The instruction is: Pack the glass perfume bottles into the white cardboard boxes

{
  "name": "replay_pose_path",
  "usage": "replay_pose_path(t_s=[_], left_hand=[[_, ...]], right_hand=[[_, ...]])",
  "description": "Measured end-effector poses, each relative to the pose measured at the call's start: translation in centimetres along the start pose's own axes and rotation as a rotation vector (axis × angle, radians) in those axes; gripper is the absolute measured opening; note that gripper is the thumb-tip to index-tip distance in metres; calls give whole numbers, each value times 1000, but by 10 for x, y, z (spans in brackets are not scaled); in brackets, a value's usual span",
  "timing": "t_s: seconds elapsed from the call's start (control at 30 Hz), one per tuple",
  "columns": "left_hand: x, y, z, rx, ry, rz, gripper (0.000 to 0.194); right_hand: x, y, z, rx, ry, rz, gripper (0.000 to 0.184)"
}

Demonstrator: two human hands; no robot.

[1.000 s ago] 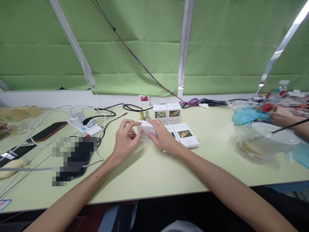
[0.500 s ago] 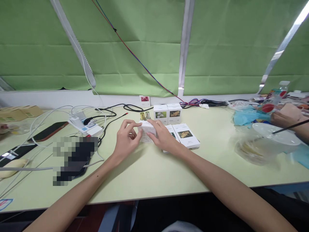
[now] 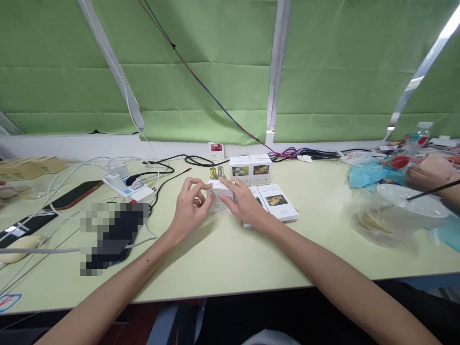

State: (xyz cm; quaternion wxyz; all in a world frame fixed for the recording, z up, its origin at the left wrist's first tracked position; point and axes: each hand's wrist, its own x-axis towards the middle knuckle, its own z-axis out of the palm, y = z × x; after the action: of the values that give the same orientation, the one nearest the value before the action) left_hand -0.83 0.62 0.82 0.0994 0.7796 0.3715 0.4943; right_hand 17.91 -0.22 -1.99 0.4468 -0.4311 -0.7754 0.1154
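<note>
A small white box (image 3: 222, 203) with fine print on its near face stands on the table between my hands. My left hand (image 3: 192, 205) is closed on its left edge, with thumb and fingertips at the upper corner. From the right, my right hand (image 3: 246, 201) grips the same box, thumb on the near face and fingers over the top. Just behind stand a gold-capped bottle (image 3: 212, 173) and a silver-capped bottle (image 3: 221, 173), their lower parts hidden. Flat white boxes with flower pictures (image 3: 277, 202) lie beside my right hand, one partly covered by it.
Two upright white boxes (image 3: 250, 170) stand behind, and a picture card (image 3: 216, 151) leans on the wall. Left are a power strip (image 3: 129, 188), tangled cables and phones (image 3: 74, 195). Right are a lidded plastic cup with a straw (image 3: 409, 203) and another person's hand (image 3: 427, 178).
Almost nothing differs. The whole view has shifted slightly, and both hands keep their hold on the small white box.
</note>
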Motion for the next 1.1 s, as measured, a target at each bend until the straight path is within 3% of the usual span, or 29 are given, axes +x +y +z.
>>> replay_pose_path(t_s=[0.27, 0.43, 0.6, 0.73, 0.9, 1.1], left_hand=[[-3, 0, 1, 11, -25, 1, 15], [-4, 2, 1, 13, -12, -26, 22], [-2, 0, 1, -49, 7, -120, 34], [-1, -2, 0, -146, -88, -265, 48], [-2, -4, 3, -214, -152, -296, 46], [-3, -1, 4, -172, -130, -277, 41]], right_hand=[[-1, -7, 0, 0, 21, 9, 47], [-1, -8, 0, -18, 125, -17, 44], [0, -13, -3, -74, 265, -14, 35], [1, -15, -5, -140, 356, -33, 31], [0, -14, -1, -120, 341, -25, 31], [0, -11, -2, -116, 315, -15, 29]])
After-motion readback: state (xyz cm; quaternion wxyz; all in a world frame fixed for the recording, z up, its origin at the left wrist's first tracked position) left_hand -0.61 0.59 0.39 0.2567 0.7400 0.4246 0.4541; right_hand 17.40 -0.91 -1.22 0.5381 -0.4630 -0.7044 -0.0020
